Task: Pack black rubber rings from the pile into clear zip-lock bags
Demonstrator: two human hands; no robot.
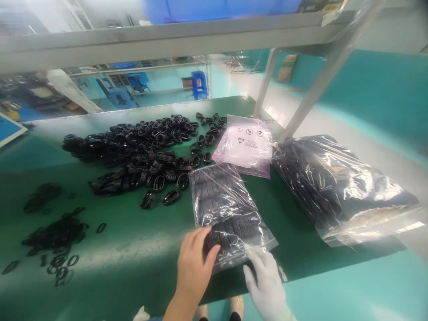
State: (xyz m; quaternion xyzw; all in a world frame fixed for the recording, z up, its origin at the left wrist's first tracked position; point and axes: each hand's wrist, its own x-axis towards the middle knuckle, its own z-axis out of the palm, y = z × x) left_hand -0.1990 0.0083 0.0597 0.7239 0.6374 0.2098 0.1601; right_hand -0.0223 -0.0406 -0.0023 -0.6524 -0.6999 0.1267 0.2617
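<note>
A clear plastic bag [225, 191] filled with neat rows of black coiled cables lies flat in front of me. My left hand [194, 257], bare, rests on its near left corner, thumb and fingers spread apart on the plastic. In a white glove, my right hand [266, 280] has its fingertips over the near right edge of the bag, with the thumb below that edge. Beyond the bag's far end lies a pinkish printed bag [246, 145]. Left of the filled bag, loose black coiled cables [147, 140] form a large heap.
Small black rings [56, 234] are scattered on the green table mat [130, 254] at left. A large filled plastic bag [337, 178] sits at the right edge beside a metal post [310, 98]. Overhead, a shelf [174, 38] carries a blue bin [220, 10].
</note>
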